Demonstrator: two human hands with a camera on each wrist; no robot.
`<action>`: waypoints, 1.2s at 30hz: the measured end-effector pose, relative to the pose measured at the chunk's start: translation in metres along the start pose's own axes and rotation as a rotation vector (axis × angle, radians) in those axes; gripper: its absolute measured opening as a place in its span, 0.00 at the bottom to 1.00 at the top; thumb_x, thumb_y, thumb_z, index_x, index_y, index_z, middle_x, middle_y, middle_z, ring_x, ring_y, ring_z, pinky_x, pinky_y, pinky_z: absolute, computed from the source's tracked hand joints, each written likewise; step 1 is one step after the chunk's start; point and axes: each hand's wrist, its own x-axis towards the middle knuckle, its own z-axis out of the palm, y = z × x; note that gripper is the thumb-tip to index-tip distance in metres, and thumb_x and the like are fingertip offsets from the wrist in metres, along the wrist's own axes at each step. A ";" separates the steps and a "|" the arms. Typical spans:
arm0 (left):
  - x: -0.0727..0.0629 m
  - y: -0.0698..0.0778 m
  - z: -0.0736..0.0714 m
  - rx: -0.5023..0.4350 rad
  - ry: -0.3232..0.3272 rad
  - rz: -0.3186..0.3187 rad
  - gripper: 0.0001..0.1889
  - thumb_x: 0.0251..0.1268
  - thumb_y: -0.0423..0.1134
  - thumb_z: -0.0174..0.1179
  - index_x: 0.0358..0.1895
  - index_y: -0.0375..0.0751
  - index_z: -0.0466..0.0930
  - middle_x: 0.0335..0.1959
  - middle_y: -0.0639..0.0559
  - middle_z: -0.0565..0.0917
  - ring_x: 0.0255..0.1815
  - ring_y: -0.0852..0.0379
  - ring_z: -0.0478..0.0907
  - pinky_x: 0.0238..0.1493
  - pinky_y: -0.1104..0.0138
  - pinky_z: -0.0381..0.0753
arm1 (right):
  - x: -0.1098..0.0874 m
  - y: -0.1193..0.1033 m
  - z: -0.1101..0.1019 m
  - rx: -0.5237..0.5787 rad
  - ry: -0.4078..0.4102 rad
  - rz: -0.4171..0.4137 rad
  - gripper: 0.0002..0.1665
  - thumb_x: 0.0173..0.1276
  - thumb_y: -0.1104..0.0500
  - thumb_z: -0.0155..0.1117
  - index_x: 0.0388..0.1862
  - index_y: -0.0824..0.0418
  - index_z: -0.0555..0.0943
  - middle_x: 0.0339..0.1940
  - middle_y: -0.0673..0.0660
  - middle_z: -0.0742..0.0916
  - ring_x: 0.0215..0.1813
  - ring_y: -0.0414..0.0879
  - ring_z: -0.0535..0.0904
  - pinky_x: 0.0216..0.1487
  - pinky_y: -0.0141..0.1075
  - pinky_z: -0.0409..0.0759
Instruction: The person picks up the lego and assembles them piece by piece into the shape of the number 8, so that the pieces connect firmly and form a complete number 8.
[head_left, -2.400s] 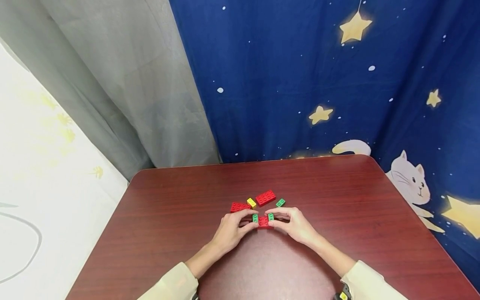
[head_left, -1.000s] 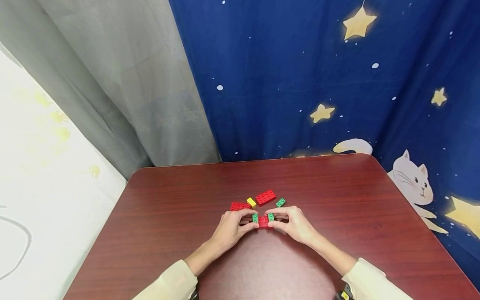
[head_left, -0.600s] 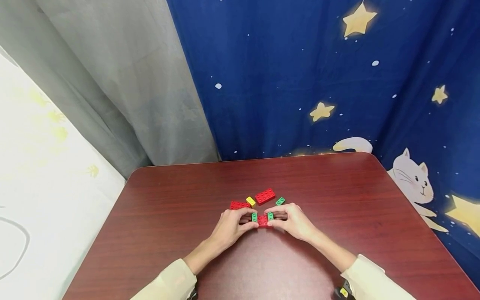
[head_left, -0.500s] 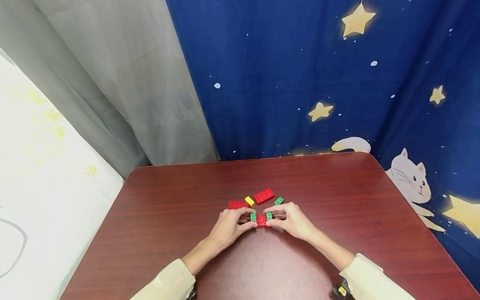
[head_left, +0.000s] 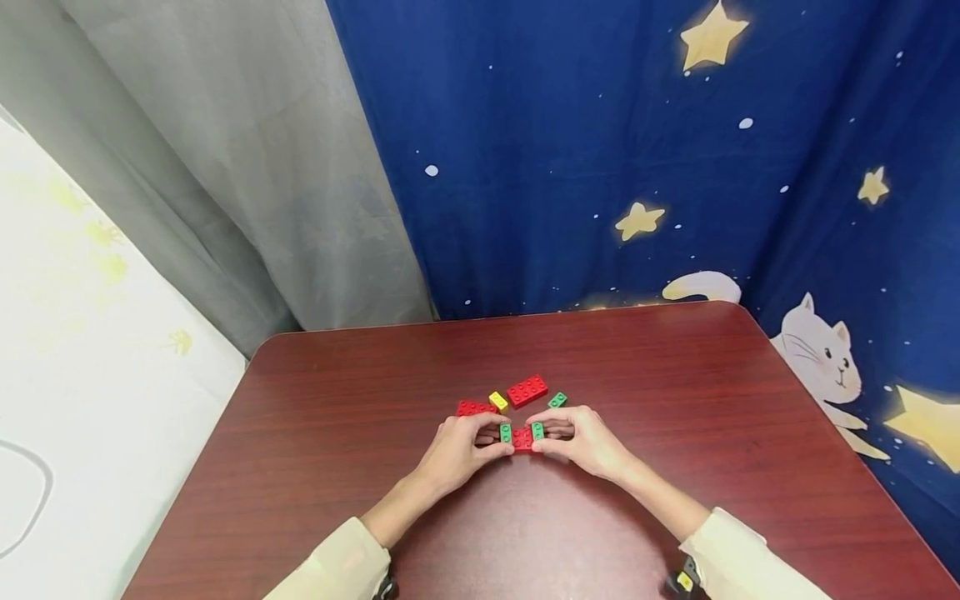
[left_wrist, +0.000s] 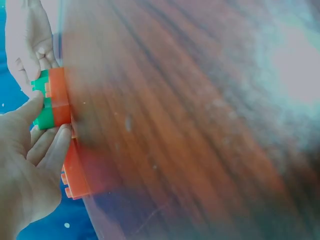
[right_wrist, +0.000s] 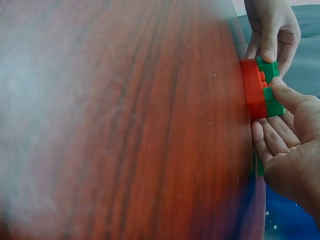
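Observation:
A red brick lies on the table between the two hands, with a small green brick on each end and its middle studs bare. My left hand pinches the left end, thumb on the near side and fingers behind, at the left green brick. At the other end, my right hand grips the right green brick the same way. In the left wrist view the green brick sits on top of the red one. The right wrist view also shows them stacked, green brick against red.
Just behind the hands lie a red brick, partly covered by the left hand, a yellow brick, another red brick and a loose green brick. The brown table ends at curtains along the back.
Both hands keep their hold on the bricks with hardly any motion. The head view has shifted slightly, so the whole scene sits a little differently in it.

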 end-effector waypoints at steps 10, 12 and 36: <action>0.001 0.001 -0.016 -0.054 0.038 0.036 0.24 0.62 0.44 0.79 0.60 0.44 0.88 0.53 0.52 0.91 0.49 0.59 0.90 0.50 0.66 0.88 | -0.001 0.001 0.001 0.008 0.001 0.004 0.21 0.70 0.58 0.78 0.59 0.63 0.88 0.50 0.56 0.92 0.55 0.51 0.89 0.54 0.31 0.85; 0.003 -0.001 -0.022 -0.064 0.073 0.048 0.24 0.62 0.42 0.79 0.61 0.43 0.88 0.53 0.52 0.90 0.49 0.58 0.90 0.51 0.65 0.88 | -0.001 0.001 0.001 0.003 0.005 0.008 0.21 0.70 0.58 0.78 0.60 0.62 0.88 0.51 0.56 0.92 0.55 0.51 0.89 0.55 0.34 0.86; 0.011 -0.052 -0.035 -0.330 0.128 -0.060 0.29 0.64 0.30 0.75 0.69 0.31 0.79 0.63 0.40 0.86 0.66 0.46 0.82 0.67 0.56 0.79 | -0.003 0.004 0.003 -0.012 0.026 0.010 0.22 0.69 0.56 0.79 0.60 0.60 0.88 0.50 0.54 0.92 0.55 0.50 0.89 0.58 0.41 0.86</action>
